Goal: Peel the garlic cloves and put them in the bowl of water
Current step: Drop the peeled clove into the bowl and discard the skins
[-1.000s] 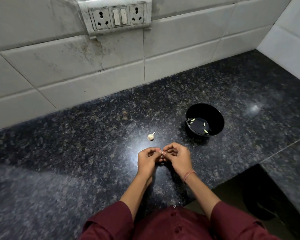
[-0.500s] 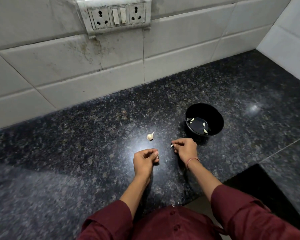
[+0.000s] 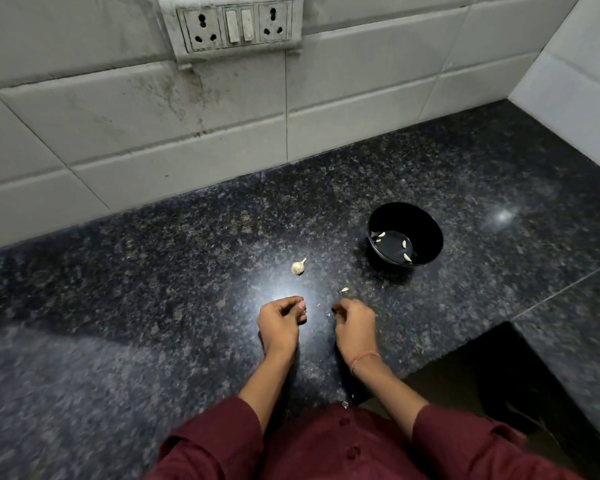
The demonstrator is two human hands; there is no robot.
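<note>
Lying in the black bowl (image 3: 426,221) are several peeled cloves (image 3: 407,258).

The left hand (image 3: 280,323) and right hand (image 3: 355,323) sit apart, fingers (image 3: 291,302) curled inward.

Black bowl (image 3: 405,216) w/ water, peeled cloves (image 3: 407,258) inside — garlic bulb (image 3: 298,267) nearby

1. No text, label, brand, number or sign can be read.
2. The socket plate (image 3: 234,26) is seen without legible marking.
3. The bowl (image 3: 430,230) is seen plain black, with no print.
</note>
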